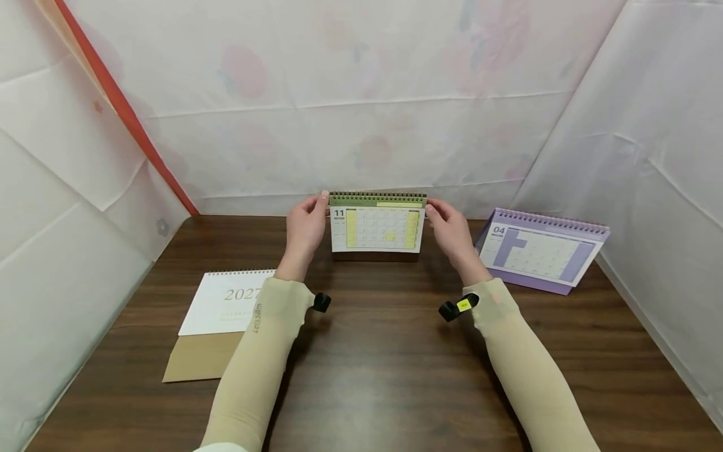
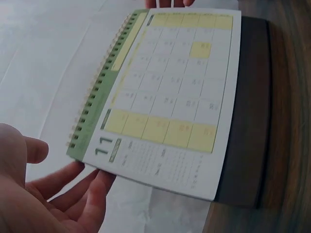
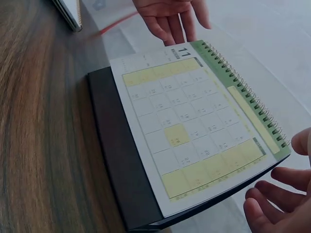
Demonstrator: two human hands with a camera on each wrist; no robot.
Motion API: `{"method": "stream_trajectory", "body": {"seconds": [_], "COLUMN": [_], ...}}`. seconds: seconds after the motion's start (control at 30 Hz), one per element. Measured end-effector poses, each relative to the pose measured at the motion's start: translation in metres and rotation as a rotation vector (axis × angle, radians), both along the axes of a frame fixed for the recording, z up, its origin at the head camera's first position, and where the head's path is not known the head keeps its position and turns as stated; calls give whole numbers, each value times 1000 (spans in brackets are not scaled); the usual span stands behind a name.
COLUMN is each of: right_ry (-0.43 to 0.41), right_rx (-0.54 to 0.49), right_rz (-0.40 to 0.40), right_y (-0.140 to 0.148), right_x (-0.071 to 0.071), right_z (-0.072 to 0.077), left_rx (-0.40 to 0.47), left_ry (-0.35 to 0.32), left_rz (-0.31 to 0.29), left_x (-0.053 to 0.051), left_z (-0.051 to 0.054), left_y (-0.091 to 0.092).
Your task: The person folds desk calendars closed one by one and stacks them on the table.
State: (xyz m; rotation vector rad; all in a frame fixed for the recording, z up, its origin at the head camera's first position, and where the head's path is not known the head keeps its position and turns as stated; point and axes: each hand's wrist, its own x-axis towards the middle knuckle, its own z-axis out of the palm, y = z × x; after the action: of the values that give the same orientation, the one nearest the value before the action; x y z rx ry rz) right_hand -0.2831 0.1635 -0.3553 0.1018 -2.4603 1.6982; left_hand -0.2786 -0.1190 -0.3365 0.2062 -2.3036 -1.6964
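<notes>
A green calendar (image 1: 377, 227) stands near the back of the worktop (image 1: 367, 358), its page numbered 11 facing the person and leaning back on a dark base (image 1: 375, 257). Its spiral binding (image 1: 378, 196) runs along the top, and one date square in the grid is filled in yellow. The hands are at its two ends. The left hand (image 1: 305, 227) has its fingers loosely extended with the tips at the calendar's left edge, near the upper corner, and its thumb spread away from them, not clamped round it. The right hand (image 1: 452, 232) is at the opposite edge, fingers gently bent and parted from the thumb, without a firm grip; whether its fingertips touch the edge I cannot tell

To the right, just beyond the right hand, a purple calendar (image 1: 545, 251) stands at an angle, showing 04. To the left, a white calendar (image 1: 217, 307) marked 2027 rests on a tan base (image 1: 200, 358), partly hidden by the left sleeve (image 1: 248, 383). Behind everything hangs a pale printed cloth (image 1: 316, 150), with a red strip (image 1: 121, 107) slanting down at the left
</notes>
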Motion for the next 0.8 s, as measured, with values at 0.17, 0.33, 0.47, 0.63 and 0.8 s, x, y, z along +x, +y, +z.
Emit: {"method": "stream_trajectory", "body": {"seconds": [0.17,0.33,0.47,0.63,0.8], "right_ry": [-23,-51,-77,-103,-89], "right_rx": [-26,-69,-60,-60,-41], "right_rz": [25,38,34,33,10], "right_y": [2,2,0,1,-3], "right_x": [6,9,13,16,17], "right_z": [3,6,10,12,15], "left_rx": [41,69,81,41,28], "left_ry": [-21,-22,-34,-67,-69], "left_rz": [-19,-25,-39,-57,-58], "left_x": [3,6,9,14,17], "left_z": [4,7,9,14,19], "left_y": [-1,-4,-7,-10,-13]}}
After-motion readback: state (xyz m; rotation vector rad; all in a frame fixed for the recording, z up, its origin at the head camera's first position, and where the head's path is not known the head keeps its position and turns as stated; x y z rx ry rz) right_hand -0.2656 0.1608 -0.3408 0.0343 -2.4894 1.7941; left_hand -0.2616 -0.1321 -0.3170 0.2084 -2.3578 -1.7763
